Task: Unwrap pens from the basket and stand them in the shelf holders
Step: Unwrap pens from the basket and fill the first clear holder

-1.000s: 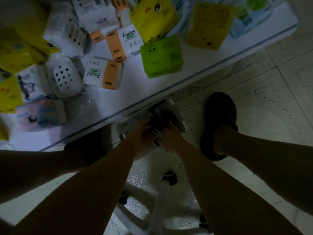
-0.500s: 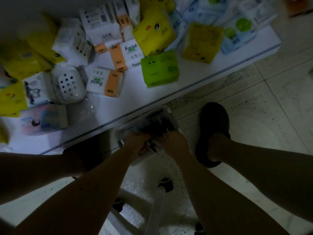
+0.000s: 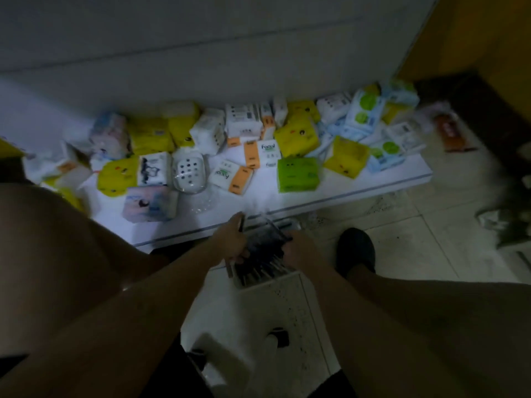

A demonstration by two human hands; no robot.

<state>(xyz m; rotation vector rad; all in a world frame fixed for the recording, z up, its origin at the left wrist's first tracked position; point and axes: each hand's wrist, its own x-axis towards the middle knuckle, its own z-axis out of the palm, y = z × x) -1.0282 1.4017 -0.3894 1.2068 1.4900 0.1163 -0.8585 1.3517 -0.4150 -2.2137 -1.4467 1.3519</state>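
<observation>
Gripping pen pack (image 3: 263, 245) with left hand (image 3: 230, 239) and right hand (image 3: 300, 249), fingers (image 3: 235, 225) curled round it. Peel wrapper slowly over basket (image 3: 268, 294).

Blurred dark pens (image 3: 261, 254), count unreadable, right hand (image 3: 300, 251) fingertips hidden, floor litter (image 3: 500, 222) smeared at right edge

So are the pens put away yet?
Not yet. Done: nothing shows; the shelf has tissue packs but no standing pens. In hand: the left hand and right hand grip a bundle of dark pens, its clear wrap seemingly on. Left: unwrapping and standing them up; no holders are in view.
</observation>
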